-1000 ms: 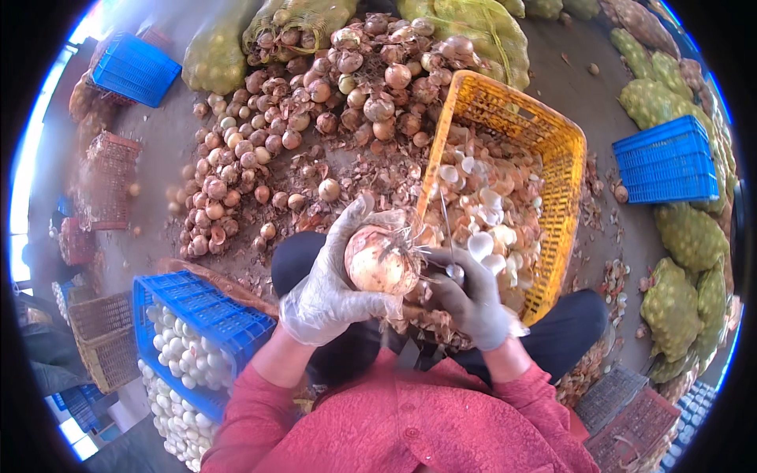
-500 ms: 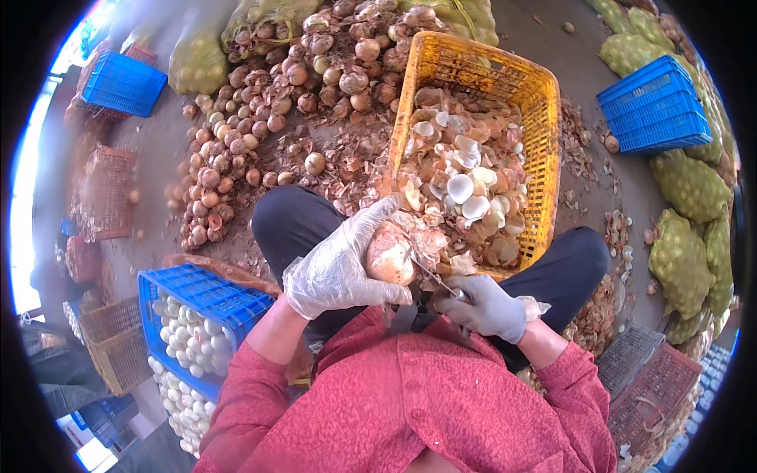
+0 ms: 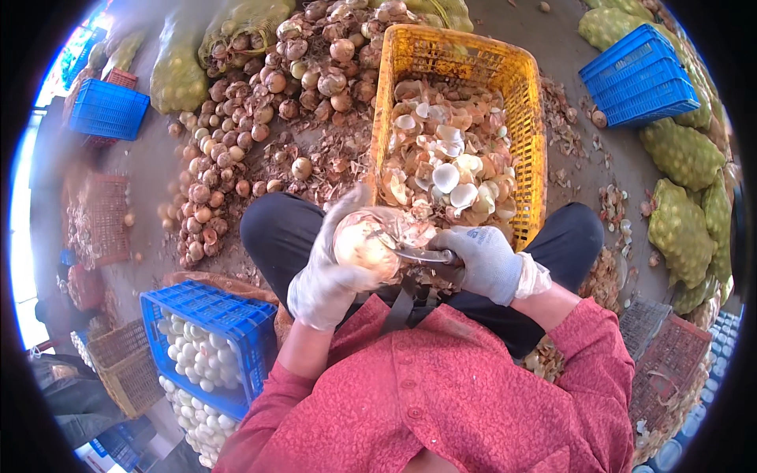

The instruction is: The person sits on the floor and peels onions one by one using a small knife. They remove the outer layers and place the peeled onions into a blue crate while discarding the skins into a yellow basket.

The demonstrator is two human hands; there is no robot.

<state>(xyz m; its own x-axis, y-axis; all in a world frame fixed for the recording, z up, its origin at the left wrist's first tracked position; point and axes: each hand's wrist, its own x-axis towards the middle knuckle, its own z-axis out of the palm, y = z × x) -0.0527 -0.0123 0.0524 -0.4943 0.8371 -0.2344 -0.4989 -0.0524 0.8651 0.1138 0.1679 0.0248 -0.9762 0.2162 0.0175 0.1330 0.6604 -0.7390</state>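
My left hand [image 3: 319, 280], in a thin clear glove over a pale one, is wrapped round a large onion [image 3: 364, 248] with some loose brown skin. In my grey-gloved right hand [image 3: 485, 264] is a small knife [image 3: 426, 255], its blade lying against the onion's right side. Papery skin [image 3: 410, 229] hangs off the onion beside the blade. Just beyond both hands, between my knees, stands a yellow crate [image 3: 538, 165] holding many peeled onion skins [image 3: 453, 158].
Unpeeled onions [image 3: 229, 154] lie heaped on the floor ahead and left. A blue crate of peeled white onions [image 3: 260, 323] stands at my left. Blue crates [image 3: 639, 75] and yellow-green net sacks [image 3: 680, 240] line the right side, and more sacks [image 3: 177, 75] sit far left.
The onion and my left hand have shifted left and slightly up. My right hand has risen, and the knife blade now lies more level against the onion. The whole view has shifted a little.
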